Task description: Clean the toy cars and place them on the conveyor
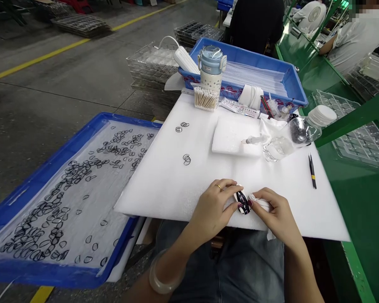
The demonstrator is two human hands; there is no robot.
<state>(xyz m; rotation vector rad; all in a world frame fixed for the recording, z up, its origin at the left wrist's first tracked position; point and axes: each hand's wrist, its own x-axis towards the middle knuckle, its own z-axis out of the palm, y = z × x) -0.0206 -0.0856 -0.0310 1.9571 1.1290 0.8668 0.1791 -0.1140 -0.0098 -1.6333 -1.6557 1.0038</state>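
Note:
My left hand (215,205) pinches a glossy black oval part with white edges (243,203) just above the front of the white foam board (164,185). Its exact kind is not clear. In my right hand (278,210) is a white cloth (261,203), bunched between thumb and fingers and held against the part's right side. Beyond my hands a dropper-tipped bottle (276,147) lies with its tip over a smaller white foam block (229,136). Several thin black rings (186,159) rest on the board to the left.
A blue tray (113,252) of black rings stands at left. Tweezers (312,171) lie at right, near a clear bottle with a white cap (306,126). Cotton swabs (205,99), a drinking bottle (212,67) and a blue bin (240,50) stand at the back. Co-workers sit beyond.

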